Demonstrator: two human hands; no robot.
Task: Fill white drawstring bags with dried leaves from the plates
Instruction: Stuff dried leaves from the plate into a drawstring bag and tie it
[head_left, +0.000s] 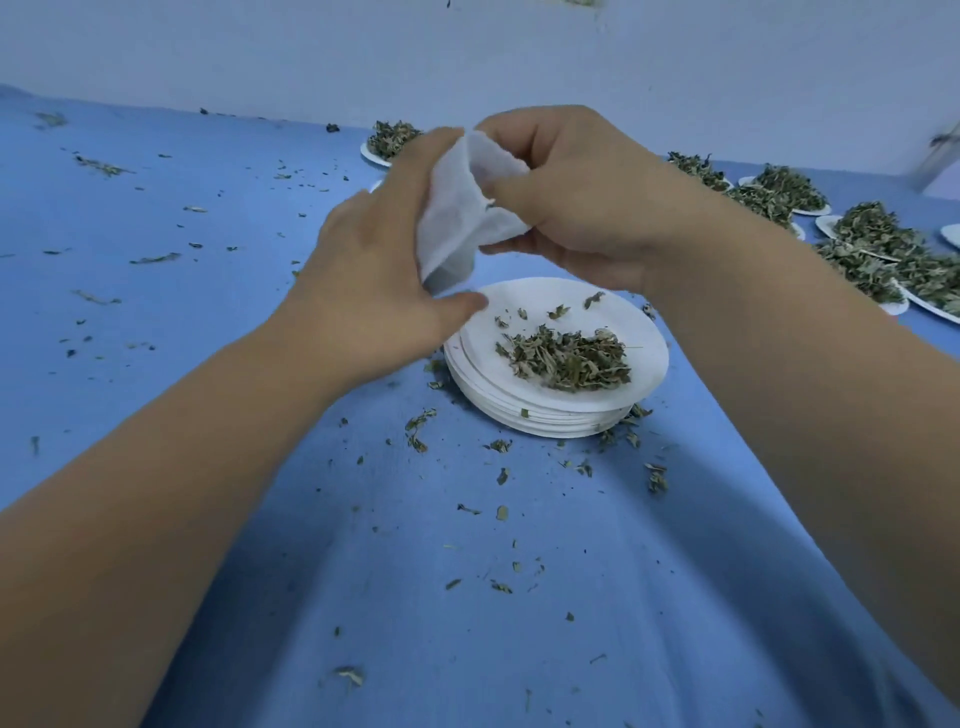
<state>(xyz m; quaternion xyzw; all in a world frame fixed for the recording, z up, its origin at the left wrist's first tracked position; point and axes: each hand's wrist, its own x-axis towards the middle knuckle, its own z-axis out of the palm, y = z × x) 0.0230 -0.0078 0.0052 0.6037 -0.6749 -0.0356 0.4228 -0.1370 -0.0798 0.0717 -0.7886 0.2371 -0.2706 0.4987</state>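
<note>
**White drawstring bag (462, 208) above the plate stack (545, 423)**

The bag hangs over the stack's far rim, long axis near vertical, mouth apparently up. Left hand (374, 270) and right hand (576, 197) each grip its cloth. Dried leaves (566, 358) lie below, nearer the right hand; loaded plates (825, 224) crowd the table (467, 571) right of the stack.

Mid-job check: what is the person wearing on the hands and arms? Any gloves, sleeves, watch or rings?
Nothing is worn that the view shows. The left hand and right hand have no gloves, and no rings are visible. The left forearm and right forearm are uncovered to the frame edge, with no sleeve, watch or bracelet in sight.
</note>
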